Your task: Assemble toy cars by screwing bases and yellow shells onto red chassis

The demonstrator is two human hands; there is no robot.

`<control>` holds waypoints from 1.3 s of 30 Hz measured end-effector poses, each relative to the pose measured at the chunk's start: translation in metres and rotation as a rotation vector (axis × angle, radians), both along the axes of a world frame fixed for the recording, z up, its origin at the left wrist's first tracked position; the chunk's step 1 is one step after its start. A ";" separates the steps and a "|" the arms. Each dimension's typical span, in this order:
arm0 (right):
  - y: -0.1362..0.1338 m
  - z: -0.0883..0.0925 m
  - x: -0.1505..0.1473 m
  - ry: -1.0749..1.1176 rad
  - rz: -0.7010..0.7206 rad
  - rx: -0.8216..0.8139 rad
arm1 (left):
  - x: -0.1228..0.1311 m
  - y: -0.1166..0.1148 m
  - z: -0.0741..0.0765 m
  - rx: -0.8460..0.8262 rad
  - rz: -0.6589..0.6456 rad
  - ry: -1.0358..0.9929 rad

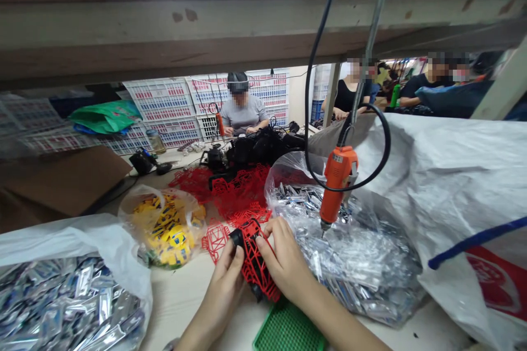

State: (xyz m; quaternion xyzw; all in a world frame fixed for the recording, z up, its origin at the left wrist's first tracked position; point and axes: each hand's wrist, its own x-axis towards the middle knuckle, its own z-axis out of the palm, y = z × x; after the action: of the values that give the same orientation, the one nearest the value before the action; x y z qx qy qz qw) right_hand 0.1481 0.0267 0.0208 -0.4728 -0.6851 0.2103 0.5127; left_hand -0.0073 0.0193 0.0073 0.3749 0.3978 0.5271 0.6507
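Between my two hands is a toy car body (pixel 256 263) with a red lattice frame over black parts, tilted above the table. My left hand (pixel 227 270) grips its left side, thumb near a black wheel-like part. On the right side, my right hand (pixel 282 255) is closed round the red frame, thumb pressed on its top. Just beyond lie more red lattice frames (pixel 216 237), some flat and some heaped. A green mesh tray (pixel 284 329) sits under my right forearm. To the right, an orange electric screwdriver (pixel 338 184) hangs tip down from a cable.
Clear bags hold yellow pieces (pixel 175 230) and silvery parts (pixel 370 263); a white sack (pixel 78 290) at left holds more silvery parts. Black parts (pixel 263 148) pile up behind. A cardboard box (pixel 61 178) stands left, a shelf beam (pixel 247 27) crosses overhead. Several people sit beyond.
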 end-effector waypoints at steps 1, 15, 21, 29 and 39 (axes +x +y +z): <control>0.000 -0.001 -0.001 0.043 -0.012 -0.030 | 0.001 -0.001 -0.001 0.020 0.002 0.005; 0.004 0.006 -0.009 0.603 0.352 -0.368 | -0.005 0.003 -0.006 0.337 0.029 0.258; -0.002 0.011 -0.017 0.374 0.035 -0.254 | 0.009 -0.003 -0.014 0.463 0.199 0.474; 0.016 0.082 0.003 -0.508 -0.056 -0.215 | 0.002 0.002 0.008 0.324 0.261 0.340; 0.087 0.076 0.037 -0.854 -0.601 -0.522 | -0.005 0.005 0.027 0.017 0.222 -0.065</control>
State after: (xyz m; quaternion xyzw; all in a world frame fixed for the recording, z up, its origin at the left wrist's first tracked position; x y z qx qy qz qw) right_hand 0.1846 0.1134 0.0969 -0.8001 -0.5922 0.0083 0.0947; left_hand -0.0125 0.0243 0.0345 0.3167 0.4113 0.6109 0.5978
